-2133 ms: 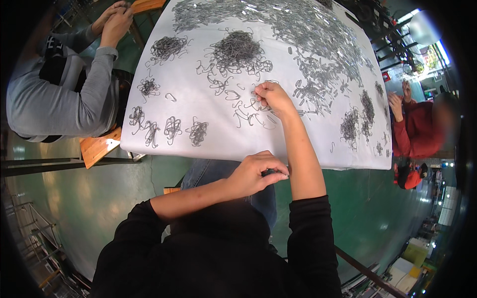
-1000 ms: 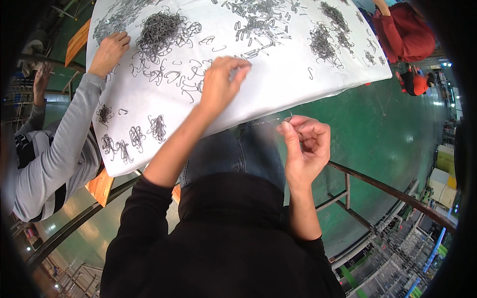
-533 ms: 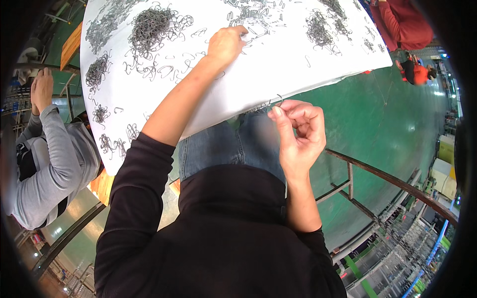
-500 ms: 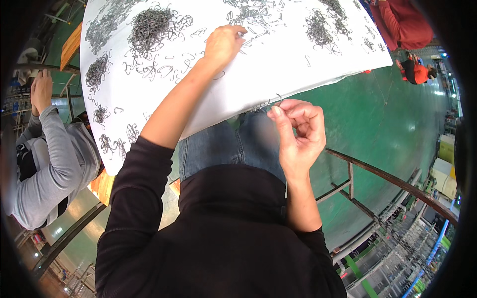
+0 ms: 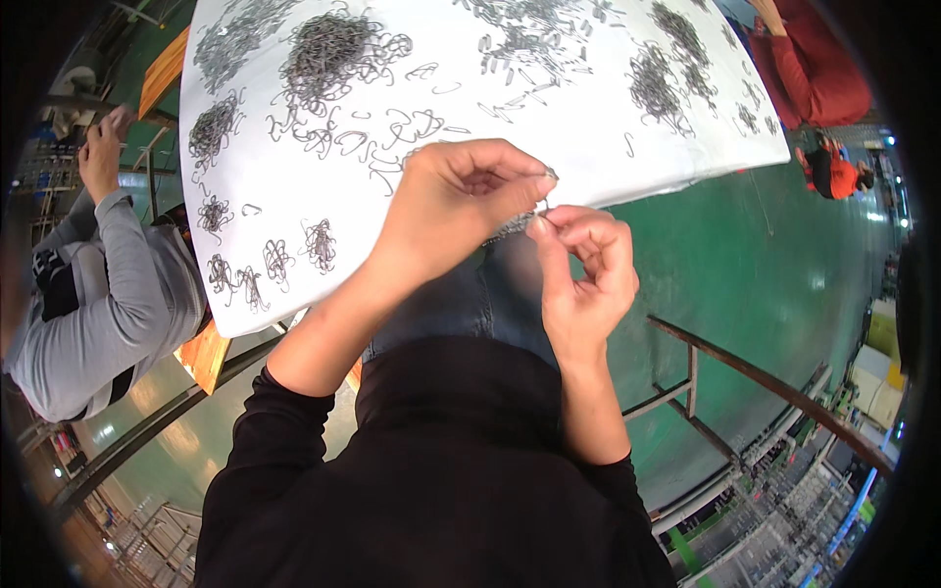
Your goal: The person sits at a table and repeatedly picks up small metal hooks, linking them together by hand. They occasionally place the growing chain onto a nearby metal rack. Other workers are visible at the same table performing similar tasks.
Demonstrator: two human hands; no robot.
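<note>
We hold our left hand (image 5: 441,201) and our right hand (image 5: 586,294) close together by the near edge of the white-covered table (image 5: 588,142), above our denim-clad legs (image 5: 441,318). Our left thumb and forefinger pinch the upper part of a thin dark wire piece (image 5: 547,206), and our right thumb and forefinger close on it just below; the rest of our fingers are curled in. The wire piece shows only in the narrow gap between our fingertips, so we cannot tell whether it is one piece or two together. Beyond our hands we see a large heap of dark hooks (image 5: 331,51), with loose ones spreading toward our left wrist. To its right lies a scatter of small grey metal clips (image 5: 534,44), and further right a smaller heap of hooks (image 5: 657,86). Near the left corner of the cloth, four little clusters sit apart from one another, the rightmost cluster (image 5: 320,245) being nearest our left forearm. At the left side sits a co-worker in a grey sleeve (image 5: 127,260), a co-worker in dark red (image 5: 821,78) is at the right side, and under us spreads a green floor (image 5: 725,260)
</note>
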